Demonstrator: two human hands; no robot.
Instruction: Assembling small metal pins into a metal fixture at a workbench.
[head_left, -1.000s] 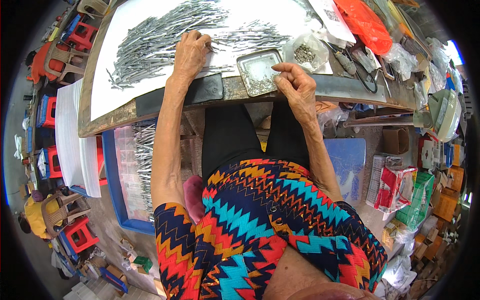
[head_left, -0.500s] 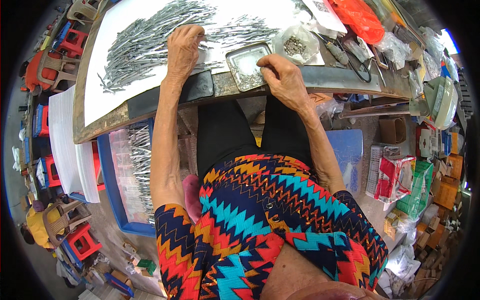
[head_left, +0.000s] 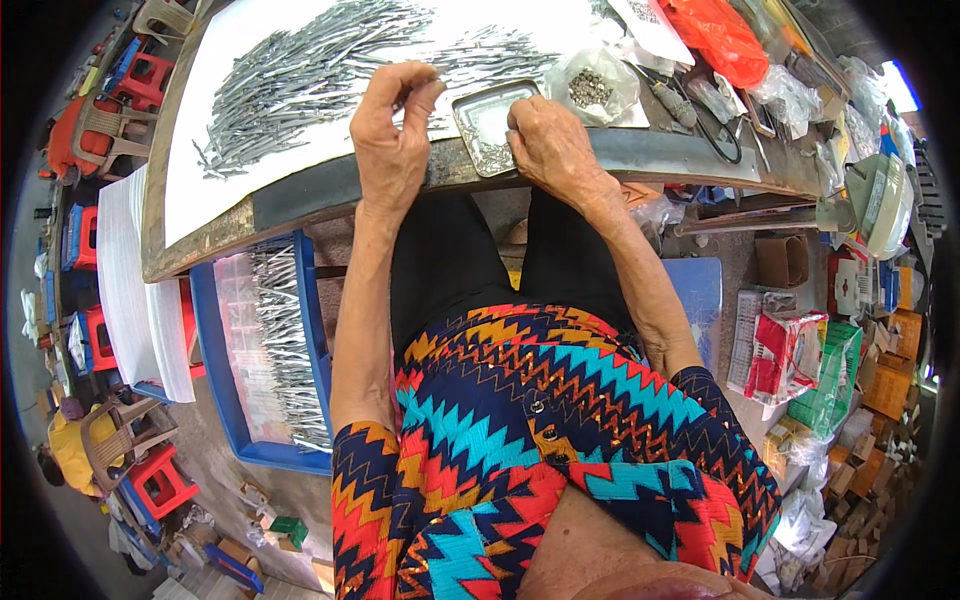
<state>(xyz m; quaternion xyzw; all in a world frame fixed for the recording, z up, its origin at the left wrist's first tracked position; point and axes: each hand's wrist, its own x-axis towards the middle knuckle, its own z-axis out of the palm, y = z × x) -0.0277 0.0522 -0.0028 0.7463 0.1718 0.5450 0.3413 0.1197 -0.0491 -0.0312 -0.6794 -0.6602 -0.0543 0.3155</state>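
My left hand [head_left: 392, 140] is raised over the table's near edge, left of a shallow metal tray [head_left: 487, 112]. Its thumb and forefinger are bent together, and whatever lies between them is too small to make out. At the tray's right side is my right hand [head_left: 558, 150], fingers curled inward with their tips over the tray; any small part in them is hidden. Tiny metal pieces lie in the tray's near end. Beyond my left hand, a broad heap of thin grey metal strips [head_left: 290, 90] covers a white sheet [head_left: 190, 200].
A clear plastic bag [head_left: 592, 88] of small metal parts sits right of the tray. Farther right are a red bag [head_left: 712, 40] and a black cable [head_left: 728, 155]. Below the table at left stands a blue crate [head_left: 230, 420] holding more metal strips.
My left hand has come away from the heap, rightward and nearer to me, turning its fingers toward the tray. My right hand has shifted slightly left and its fingers have curled more.
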